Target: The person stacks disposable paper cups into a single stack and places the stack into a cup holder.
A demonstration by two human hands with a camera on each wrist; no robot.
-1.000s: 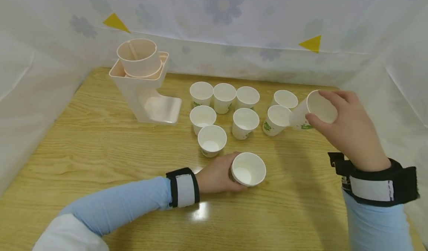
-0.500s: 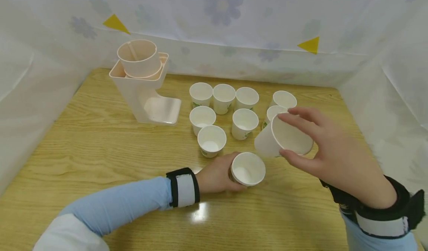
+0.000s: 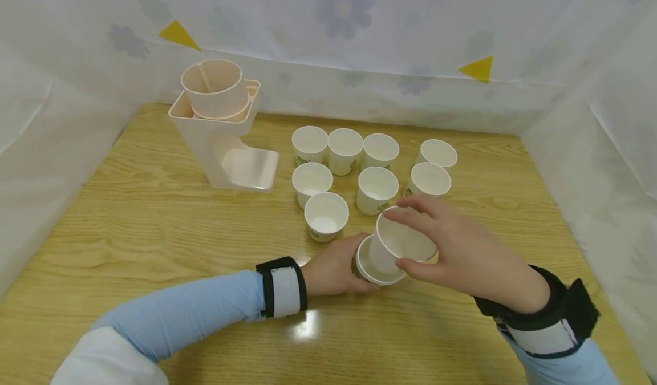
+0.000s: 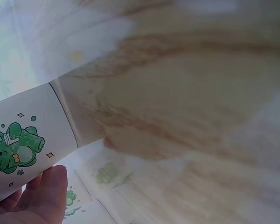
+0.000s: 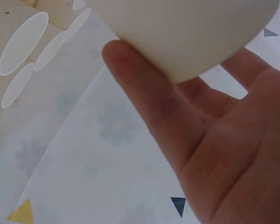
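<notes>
My left hand (image 3: 336, 268) grips a white paper cup (image 3: 363, 265) low over the table, at the front of the group. In the left wrist view, that paper cup (image 4: 18, 135) shows a green cartoon animal beside my fingers. My right hand (image 3: 462, 248) holds another paper cup (image 3: 402, 239) near its rim, thumb on one side and fingers on the other. This cup is tilted, and its base overlaps the mouth of the left-hand cup. In the right wrist view, the thumb (image 5: 140, 93) lies along the cup's side (image 5: 191, 37).
Several more paper cups stand behind the hands, among them a near one (image 3: 325, 217) and a right-hand one (image 3: 431, 178). A cream-coloured stand with a round container (image 3: 218, 97) on top is at the back left of the wooden table (image 3: 154, 225). White sheets enclose the sides.
My right hand has carried its cup from the back right, leftward and toward me, to over the left-hand cup. My left hand stays in place.
</notes>
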